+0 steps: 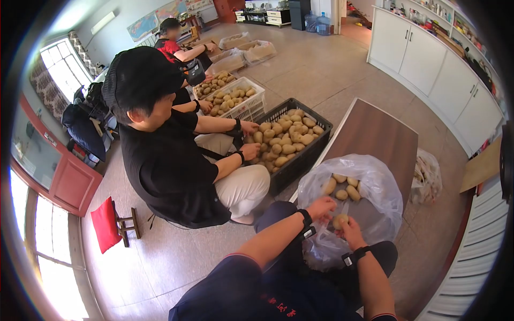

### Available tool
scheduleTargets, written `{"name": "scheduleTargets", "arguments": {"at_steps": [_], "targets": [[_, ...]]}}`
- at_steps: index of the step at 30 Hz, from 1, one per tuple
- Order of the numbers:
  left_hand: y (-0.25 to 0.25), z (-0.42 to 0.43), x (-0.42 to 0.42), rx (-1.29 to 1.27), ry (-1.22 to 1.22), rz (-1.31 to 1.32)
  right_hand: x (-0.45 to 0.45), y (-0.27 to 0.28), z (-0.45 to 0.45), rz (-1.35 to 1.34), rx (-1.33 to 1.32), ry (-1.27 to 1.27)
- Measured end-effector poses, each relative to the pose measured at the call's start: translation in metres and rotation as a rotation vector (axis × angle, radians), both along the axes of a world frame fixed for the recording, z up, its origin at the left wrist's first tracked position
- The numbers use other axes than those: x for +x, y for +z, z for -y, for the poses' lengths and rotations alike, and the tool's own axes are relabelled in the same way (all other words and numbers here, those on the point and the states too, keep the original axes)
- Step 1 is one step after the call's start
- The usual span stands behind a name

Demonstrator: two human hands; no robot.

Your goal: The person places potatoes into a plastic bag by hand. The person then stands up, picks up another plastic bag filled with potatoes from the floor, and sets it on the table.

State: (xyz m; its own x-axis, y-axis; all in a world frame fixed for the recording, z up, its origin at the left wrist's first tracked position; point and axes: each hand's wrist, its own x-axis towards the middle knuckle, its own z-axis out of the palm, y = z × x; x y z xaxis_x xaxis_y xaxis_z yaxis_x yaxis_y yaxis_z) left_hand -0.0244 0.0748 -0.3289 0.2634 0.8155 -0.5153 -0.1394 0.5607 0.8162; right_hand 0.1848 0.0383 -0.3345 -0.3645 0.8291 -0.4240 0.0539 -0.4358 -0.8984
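Dark shirt (227, 289) up front; bag (386, 195) part-filled

Lower right of centre: right hand (352, 234) grasps a potato (339, 221) over the bag's near side; left hand (322, 209) just beside it, can't tell its grip. Bag: a few bagged potatoes (353, 193), room to spare, so I'd call it early. Mid-frame: black crate (301, 163) heaped with unbagged potatoes (286, 135), co-worker's hands (250, 151) in it. Upper centre: white crate (250, 110), also stocked.

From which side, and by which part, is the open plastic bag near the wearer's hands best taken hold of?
I would grip the clear plastic bag by its loose rim, on opposite sides, coming from above. Its mouth spreads wide, and its thin, wrinkled walls look limp; potatoes lie inside, so gripping lower may only crumple the film. The right hand holds one potato, so free it first.
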Motion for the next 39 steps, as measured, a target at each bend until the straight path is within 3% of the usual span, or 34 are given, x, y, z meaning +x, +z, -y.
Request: {"name": "scheduleTargets", "arguments": {"at_steps": [20,39], "targets": [[0.015,0.007,0.002,-0.018,-0.161,0.016,0.0,-0.002,0.0,-0.063,-0.078,-0.017],[0.021,0.006,0.002,-0.056,-0.252,0.134,0.003,0.0,-0.002,-0.045,0.054,0.015]]}}
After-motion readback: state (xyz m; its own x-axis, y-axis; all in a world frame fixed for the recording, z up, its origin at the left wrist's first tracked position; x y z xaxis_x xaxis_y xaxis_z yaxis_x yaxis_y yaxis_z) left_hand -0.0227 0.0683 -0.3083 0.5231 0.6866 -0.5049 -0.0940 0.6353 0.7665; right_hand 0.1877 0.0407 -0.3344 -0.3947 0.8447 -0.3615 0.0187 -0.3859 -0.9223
